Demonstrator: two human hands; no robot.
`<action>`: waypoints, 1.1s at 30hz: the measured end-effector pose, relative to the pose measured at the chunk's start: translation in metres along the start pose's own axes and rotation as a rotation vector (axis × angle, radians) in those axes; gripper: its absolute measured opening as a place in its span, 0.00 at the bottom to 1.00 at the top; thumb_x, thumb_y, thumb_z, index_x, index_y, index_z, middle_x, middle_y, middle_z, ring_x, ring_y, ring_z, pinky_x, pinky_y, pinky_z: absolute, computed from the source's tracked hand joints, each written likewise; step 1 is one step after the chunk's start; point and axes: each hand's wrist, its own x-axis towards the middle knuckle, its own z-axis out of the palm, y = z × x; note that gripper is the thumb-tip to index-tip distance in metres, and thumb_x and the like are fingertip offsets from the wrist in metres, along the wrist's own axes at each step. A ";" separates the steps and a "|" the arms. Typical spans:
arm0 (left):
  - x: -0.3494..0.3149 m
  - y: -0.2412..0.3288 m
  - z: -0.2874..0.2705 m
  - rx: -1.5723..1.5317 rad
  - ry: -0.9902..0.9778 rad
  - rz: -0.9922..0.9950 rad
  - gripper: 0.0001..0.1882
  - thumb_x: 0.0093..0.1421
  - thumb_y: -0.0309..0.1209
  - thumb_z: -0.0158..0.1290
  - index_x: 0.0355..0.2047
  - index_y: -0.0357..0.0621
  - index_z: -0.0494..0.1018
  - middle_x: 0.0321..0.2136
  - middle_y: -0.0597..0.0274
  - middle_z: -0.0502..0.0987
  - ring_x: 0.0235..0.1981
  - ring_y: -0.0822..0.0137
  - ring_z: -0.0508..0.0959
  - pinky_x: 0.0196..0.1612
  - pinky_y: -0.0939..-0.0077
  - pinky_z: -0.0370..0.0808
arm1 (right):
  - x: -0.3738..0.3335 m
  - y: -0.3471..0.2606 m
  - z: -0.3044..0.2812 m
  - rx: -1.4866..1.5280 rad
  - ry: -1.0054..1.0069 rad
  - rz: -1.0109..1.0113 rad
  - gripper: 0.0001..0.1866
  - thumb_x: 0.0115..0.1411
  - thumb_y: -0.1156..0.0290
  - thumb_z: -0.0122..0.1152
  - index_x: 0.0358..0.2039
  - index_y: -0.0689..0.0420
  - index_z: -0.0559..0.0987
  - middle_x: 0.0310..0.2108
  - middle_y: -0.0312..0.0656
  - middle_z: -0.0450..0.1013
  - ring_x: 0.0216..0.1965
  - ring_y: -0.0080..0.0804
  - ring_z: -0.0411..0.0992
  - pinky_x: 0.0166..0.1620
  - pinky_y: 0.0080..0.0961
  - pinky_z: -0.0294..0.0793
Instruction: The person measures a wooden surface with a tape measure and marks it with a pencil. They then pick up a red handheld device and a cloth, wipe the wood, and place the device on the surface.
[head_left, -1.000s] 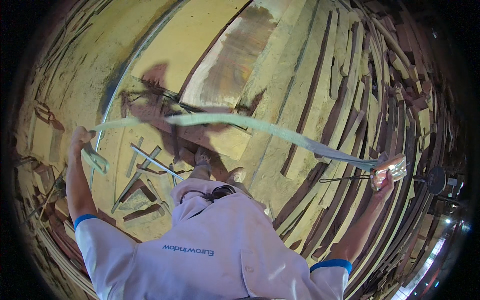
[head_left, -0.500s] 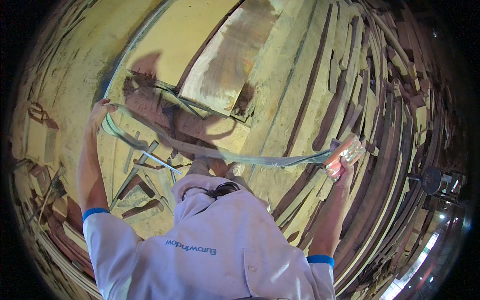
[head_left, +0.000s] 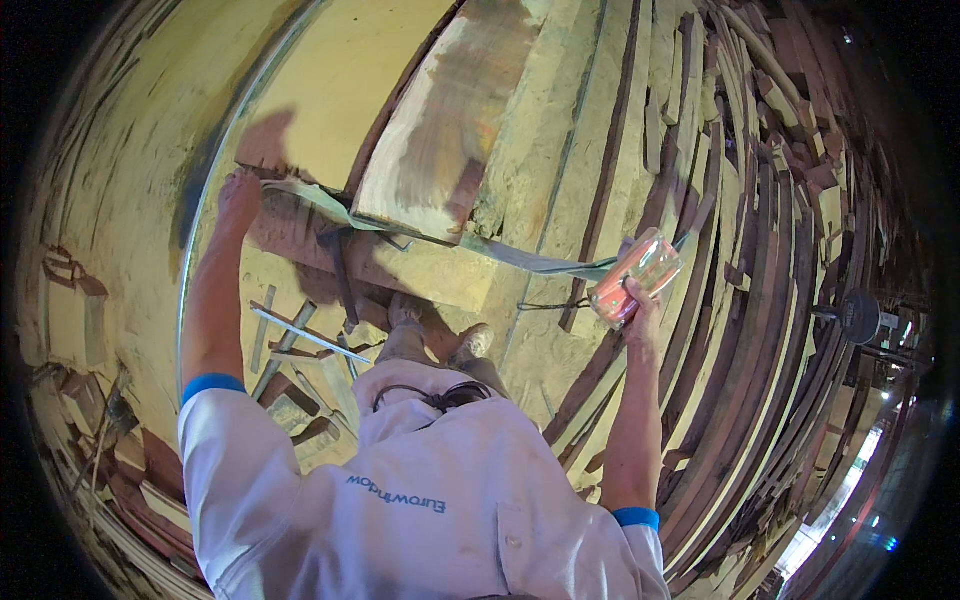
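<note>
A long grey-green webbing strap [head_left: 540, 263] runs across in front of me, from one hand to the other. My left hand [head_left: 240, 202] is closed on its left end, over the corner of a yellow board. In my right hand [head_left: 643, 308] I grip a reddish bundle wrapped in clear plastic [head_left: 632, 281], which hides the strap's right end. Between my hands, the strap passes close to the near end of a plank [head_left: 430, 140] with white and brown patches; I cannot tell whether it touches.
Long timber strips [head_left: 745, 400] lie stacked along my right side. Near my feet are wood offcuts [head_left: 295, 400] and a thin white rod [head_left: 315, 335]. A wood block [head_left: 75, 315] stands at the left. A dark round disc [head_left: 858, 316] is at the far right.
Both hands have moved forward, and the right one also inward. The strap has shifted forward to the plank's near end, and its hanging left loop no longer shows.
</note>
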 end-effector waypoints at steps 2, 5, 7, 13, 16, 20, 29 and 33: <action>0.015 0.003 -0.007 0.028 0.027 0.014 0.10 0.54 0.27 0.51 0.37 0.42 0.75 0.41 0.51 0.73 0.45 0.52 0.73 0.44 0.60 0.73 | 0.004 -0.001 0.020 -0.002 0.001 -0.001 0.19 0.52 0.74 0.62 0.45 0.61 0.71 0.35 0.38 0.74 0.35 0.26 0.74 0.40 0.26 0.74; 0.036 0.003 -0.035 0.243 0.115 0.016 0.12 0.54 0.27 0.50 0.40 0.41 0.74 0.41 0.53 0.72 0.45 0.55 0.73 0.45 0.62 0.72 | 0.007 -0.011 0.038 0.014 -0.005 -0.024 0.17 0.51 0.76 0.63 0.42 0.61 0.72 0.33 0.38 0.74 0.33 0.27 0.74 0.37 0.25 0.74; 0.049 0.001 -0.054 0.289 0.158 0.001 0.12 0.55 0.26 0.49 0.39 0.40 0.74 0.41 0.54 0.72 0.45 0.56 0.73 0.45 0.62 0.71 | 0.009 -0.017 0.045 -0.062 0.013 -0.020 0.17 0.50 0.76 0.63 0.41 0.62 0.73 0.32 0.37 0.73 0.32 0.26 0.74 0.37 0.25 0.74; 0.077 -0.002 -0.077 0.225 0.211 -0.164 0.12 0.55 0.29 0.49 0.39 0.42 0.74 0.40 0.57 0.74 0.45 0.56 0.74 0.45 0.60 0.70 | 0.018 -0.015 0.045 0.000 -0.093 -0.054 0.19 0.50 0.76 0.64 0.43 0.61 0.72 0.34 0.37 0.73 0.32 0.25 0.73 0.37 0.24 0.73; 0.077 0.000 -0.071 0.091 0.038 -0.275 0.13 0.54 0.32 0.51 0.39 0.44 0.76 0.42 0.55 0.76 0.47 0.55 0.74 0.47 0.58 0.69 | 0.023 -0.005 0.035 -0.075 0.009 0.023 0.23 0.50 0.73 0.65 0.47 0.62 0.71 0.35 0.37 0.73 0.34 0.26 0.73 0.39 0.26 0.74; 0.076 0.009 -0.044 -0.185 -0.235 -0.307 0.17 0.53 0.37 0.52 0.41 0.42 0.76 0.43 0.46 0.77 0.48 0.52 0.75 0.48 0.57 0.72 | 0.032 0.008 0.030 -0.012 -0.024 -0.029 0.25 0.49 0.74 0.65 0.48 0.61 0.71 0.37 0.37 0.73 0.34 0.25 0.73 0.40 0.25 0.74; 0.140 0.073 -0.053 -1.198 0.093 -0.052 0.35 0.53 0.32 0.56 0.61 0.38 0.59 0.49 0.47 0.74 0.45 0.60 0.76 0.50 0.66 0.73 | 0.049 -0.022 0.080 0.011 -0.174 -0.118 0.28 0.50 0.76 0.63 0.52 0.62 0.67 0.43 0.39 0.72 0.42 0.27 0.73 0.47 0.28 0.73; 0.144 0.117 -0.153 -2.203 -0.150 -0.118 0.48 0.53 0.25 0.58 0.66 0.33 0.39 0.37 0.50 0.73 0.30 0.59 0.77 0.43 0.58 0.76 | 0.052 -0.054 0.111 0.005 -0.252 -0.146 0.31 0.50 0.79 0.63 0.55 0.60 0.66 0.43 0.38 0.72 0.41 0.27 0.73 0.46 0.25 0.73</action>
